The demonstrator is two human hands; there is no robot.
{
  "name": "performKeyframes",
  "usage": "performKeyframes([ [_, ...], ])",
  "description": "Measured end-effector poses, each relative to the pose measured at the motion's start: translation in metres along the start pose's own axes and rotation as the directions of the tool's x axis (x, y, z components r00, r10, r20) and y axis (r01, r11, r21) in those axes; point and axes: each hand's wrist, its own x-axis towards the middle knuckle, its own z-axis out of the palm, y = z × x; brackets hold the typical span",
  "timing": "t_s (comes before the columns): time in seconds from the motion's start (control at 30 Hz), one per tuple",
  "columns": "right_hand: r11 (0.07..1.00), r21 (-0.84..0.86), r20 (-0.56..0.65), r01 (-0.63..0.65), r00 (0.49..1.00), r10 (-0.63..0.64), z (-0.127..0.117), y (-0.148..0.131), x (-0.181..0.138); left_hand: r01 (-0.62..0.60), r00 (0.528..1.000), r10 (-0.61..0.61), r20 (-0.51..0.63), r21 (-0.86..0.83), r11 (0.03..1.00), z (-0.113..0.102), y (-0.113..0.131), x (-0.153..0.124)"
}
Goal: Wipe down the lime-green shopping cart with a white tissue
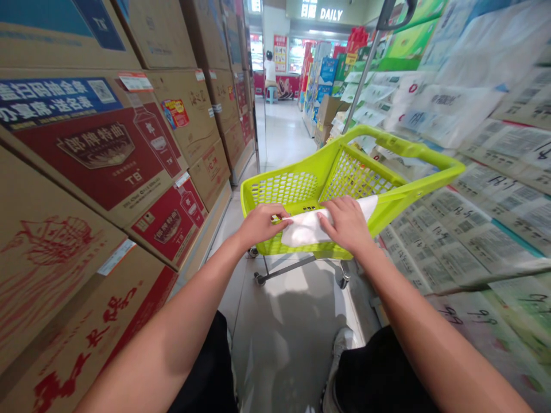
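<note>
A lime-green shopping cart [284, 188] with a perforated basket stands crosswise in front of me. A white cloth [305, 228] lies over the near rim of its basket and hangs down the outer side. With thumb and fingers together, my left hand [266, 222] pinches the left end of the cloth. My right hand [346, 223] grips the cloth over the rim, its fingers reaching over the top and its thumb on the near side. To the right of that hand, a corner of the cloth sticks out along the rim. The cart's handle [447, 171] points right.
Stacked cardboard cartons [107, 149] line the left side of the aisle. Wrapped paper packs [465, 223] are piled along the right, close to the cart. A metal pole [365, 69] rises behind the cart. Farther down the tiled aisle, a person [270, 70] sits on a blue stool [271, 93].
</note>
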Motion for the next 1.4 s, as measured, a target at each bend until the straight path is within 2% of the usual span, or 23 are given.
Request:
performKeyframes([
  [0.13, 0.987, -0.134, -0.033, -0.088, 0.996, 0.084, -0.002, 0.025, 0.003, -0.033, 0.998, 0.027, -0.064, -0.094, 0.995, 0.002, 0.002, 0.0],
  [0.23, 0.985, -0.146, 0.06, -0.091, 0.993, 0.101, -0.003, 0.032, 0.011, -0.062, 0.993, 0.046, -0.113, -0.145, 0.987, 0.005, 0.006, -0.001],
  [0.3, 0.992, -0.104, 0.141, -0.075, 0.986, 0.09, -0.004, 0.035, 0.02, -0.067, 0.991, 0.046, -0.124, -0.171, 0.983, 0.007, 0.009, -0.001],
  [0.37, 0.997, -0.038, 0.169, -0.06, 0.983, 0.066, -0.007, 0.037, 0.031, -0.056, 0.992, 0.033, -0.123, -0.194, 0.979, 0.008, 0.013, -0.001],
  [0.43, 0.999, 0.001, 0.139, -0.048, 0.989, 0.047, -0.011, 0.037, 0.042, -0.027, 0.993, 0.002, -0.121, -0.208, 0.978, 0.009, 0.016, -0.001],
  [0.53, 0.999, 0.0, 0.025, -0.045, 0.999, 0.045, -0.013, 0.031, 0.054, 0.014, 0.992, -0.038, -0.123, -0.189, 0.982, 0.009, 0.019, -0.002],
  [0.6, 0.997, -0.005, -0.044, -0.073, 0.996, 0.073, -0.012, 0.021, 0.059, 0.009, 0.99, -0.026, -0.138, -0.122, 0.993, 0.008, 0.019, -0.003],
  [0.67, 0.997, 0.019, -0.041, -0.08, 0.996, 0.081, -0.007, 0.007, 0.06, 0.0, 0.99, -0.005, -0.139, -0.041, 0.999, 0.008, 0.018, -0.004],
  [0.77, 0.997, 0.062, 0.111, -0.04, 0.993, 0.033, 0.0, -0.019, 0.054, 0.045, 0.999, -0.045, -0.024, 0.033, 0.998, 0.006, 0.017, -0.006],
  [0.83, 1.0, 0.009, 0.24, -0.029, 0.971, 0.026, 0.003, -0.033, 0.047, 0.087, 0.988, -0.101, 0.113, 0.122, 0.989, 0.004, 0.018, -0.006],
  [0.9, 0.996, -0.08, 0.302, -0.034, 0.952, 0.056, 0.004, -0.039, 0.04, 0.089, 0.965, -0.149, 0.217, 0.262, 0.961, 0.002, 0.019, -0.007],
  [1.0, 0.982, -0.164, 0.268, -0.098, 0.953, 0.14, 0.0, -0.029, 0.034, 0.062, 0.945, -0.184, 0.272, 0.4, 0.914, 0.0, 0.021, -0.006],
  [1.13, 0.968, -0.194, 0.225, -0.162, 0.953, 0.204, -0.004, -0.007, 0.026, 0.048, 0.939, -0.193, 0.284, 0.448, 0.893, 0.001, 0.022, -0.005],
  [1.2, 0.972, -0.194, 0.202, -0.13, 0.965, 0.17, -0.002, -0.005, 0.021, 0.038, 0.944, -0.187, 0.271, 0.473, 0.88, 0.005, 0.022, -0.005],
  [1.4, 0.991, -0.13, 0.056, 0.032, 0.998, -0.025, 0.01, -0.022, 0.004, 0.044, 0.953, -0.179, 0.243, 0.476, 0.878, 0.008, 0.018, -0.005],
])
